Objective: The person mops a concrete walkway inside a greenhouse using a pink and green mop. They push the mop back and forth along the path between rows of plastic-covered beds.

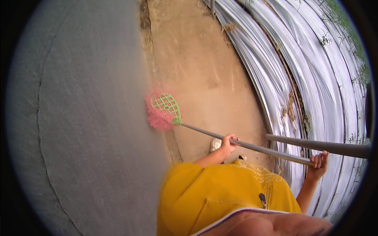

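Both hands are wrapped around the gray pole (267,150) of a pink chenille mop (159,118): the left hand (229,144) grips it nearer the mop head, the right hand (319,164) farther from it. The mop head, with its green lattice frame (178,121), is over the line between gray pavement (90,98) on its left and a tan strip (201,70) on its right (whether it touches the ground, I cannot tell). Farther right of the mop head lies silvery plastic film (252,43); below and right of it are a white shoe (215,144) and a gray pipe (323,146).

Tan ground (197,51) lies between cracked grey pavement (90,118) and silvery sheeting (254,51).
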Demonstrator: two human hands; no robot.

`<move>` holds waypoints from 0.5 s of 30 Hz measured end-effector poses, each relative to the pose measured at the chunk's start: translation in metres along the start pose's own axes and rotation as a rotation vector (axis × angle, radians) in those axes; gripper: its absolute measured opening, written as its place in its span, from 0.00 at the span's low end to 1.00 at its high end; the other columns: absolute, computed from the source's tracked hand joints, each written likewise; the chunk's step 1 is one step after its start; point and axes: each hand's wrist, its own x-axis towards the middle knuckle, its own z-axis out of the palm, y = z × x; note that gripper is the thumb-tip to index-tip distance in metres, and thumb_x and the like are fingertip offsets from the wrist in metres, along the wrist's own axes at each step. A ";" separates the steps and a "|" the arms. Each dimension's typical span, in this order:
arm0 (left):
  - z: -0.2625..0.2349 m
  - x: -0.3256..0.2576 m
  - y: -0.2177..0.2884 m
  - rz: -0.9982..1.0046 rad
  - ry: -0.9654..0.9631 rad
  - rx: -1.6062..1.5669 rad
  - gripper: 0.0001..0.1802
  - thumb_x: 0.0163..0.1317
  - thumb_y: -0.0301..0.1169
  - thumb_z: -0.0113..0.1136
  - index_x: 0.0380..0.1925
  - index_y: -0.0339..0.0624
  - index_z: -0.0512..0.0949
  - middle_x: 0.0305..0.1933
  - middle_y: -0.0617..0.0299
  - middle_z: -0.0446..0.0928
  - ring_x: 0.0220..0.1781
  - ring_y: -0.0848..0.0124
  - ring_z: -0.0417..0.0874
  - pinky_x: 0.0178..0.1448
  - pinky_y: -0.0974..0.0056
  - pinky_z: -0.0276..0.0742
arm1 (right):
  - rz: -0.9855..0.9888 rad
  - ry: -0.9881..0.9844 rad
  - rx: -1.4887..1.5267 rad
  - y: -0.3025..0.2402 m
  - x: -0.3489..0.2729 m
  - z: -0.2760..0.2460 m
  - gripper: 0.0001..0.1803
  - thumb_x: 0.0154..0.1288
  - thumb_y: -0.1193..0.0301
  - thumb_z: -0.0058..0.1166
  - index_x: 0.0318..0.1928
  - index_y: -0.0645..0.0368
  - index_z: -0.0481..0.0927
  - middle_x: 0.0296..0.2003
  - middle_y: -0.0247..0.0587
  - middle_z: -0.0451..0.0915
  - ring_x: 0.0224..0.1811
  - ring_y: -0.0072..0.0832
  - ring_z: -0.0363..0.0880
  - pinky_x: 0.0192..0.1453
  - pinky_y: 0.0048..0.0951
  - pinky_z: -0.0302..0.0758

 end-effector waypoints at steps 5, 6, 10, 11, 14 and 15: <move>0.039 0.005 -0.043 -0.072 -0.115 0.163 0.09 0.48 0.23 0.53 0.15 0.43 0.65 0.14 0.62 0.63 0.19 0.69 0.67 0.37 0.60 0.74 | -0.214 0.063 0.039 -0.029 -0.032 -0.043 0.13 0.70 0.65 0.32 0.31 0.56 0.67 0.08 0.23 0.50 0.07 0.12 0.47 0.19 0.17 0.61; 0.040 0.013 -0.051 -0.072 -0.116 0.199 0.09 0.48 0.23 0.53 0.15 0.43 0.65 0.14 0.62 0.63 0.19 0.69 0.66 0.37 0.61 0.73 | -0.232 0.043 0.000 -0.029 -0.042 -0.054 0.13 0.70 0.65 0.31 0.30 0.56 0.67 0.08 0.23 0.49 0.07 0.12 0.47 0.20 0.17 0.61; 0.040 0.038 -0.098 -0.154 -0.136 0.308 0.09 0.48 0.22 0.54 0.16 0.43 0.65 0.15 0.62 0.64 0.21 0.68 0.66 0.37 0.62 0.72 | -0.302 0.089 -0.022 -0.041 -0.083 -0.087 0.13 0.69 0.65 0.31 0.30 0.56 0.65 0.08 0.24 0.48 0.07 0.14 0.47 0.23 0.18 0.61; 0.039 0.043 -0.112 -0.177 -0.111 0.332 0.09 0.48 0.22 0.54 0.16 0.43 0.65 0.16 0.62 0.63 0.21 0.68 0.66 0.38 0.62 0.72 | -0.337 0.083 -0.024 -0.046 -0.091 -0.096 0.13 0.69 0.65 0.32 0.30 0.56 0.65 0.08 0.24 0.48 0.07 0.14 0.47 0.23 0.19 0.60; 0.033 0.041 -0.162 -0.226 -0.087 0.429 0.09 0.48 0.23 0.54 0.15 0.44 0.65 0.14 0.63 0.64 0.19 0.68 0.66 0.35 0.62 0.73 | -0.366 0.187 -0.055 -0.081 -0.114 -0.118 0.12 0.69 0.64 0.33 0.29 0.55 0.65 0.07 0.23 0.49 0.07 0.14 0.45 0.23 0.19 0.60; 0.031 0.043 -0.178 -0.275 -0.049 0.460 0.09 0.48 0.23 0.54 0.15 0.43 0.65 0.14 0.62 0.64 0.19 0.68 0.66 0.35 0.62 0.74 | -0.374 0.247 -0.060 -0.089 -0.123 -0.127 0.12 0.69 0.65 0.33 0.29 0.55 0.65 0.07 0.23 0.49 0.07 0.13 0.45 0.23 0.19 0.59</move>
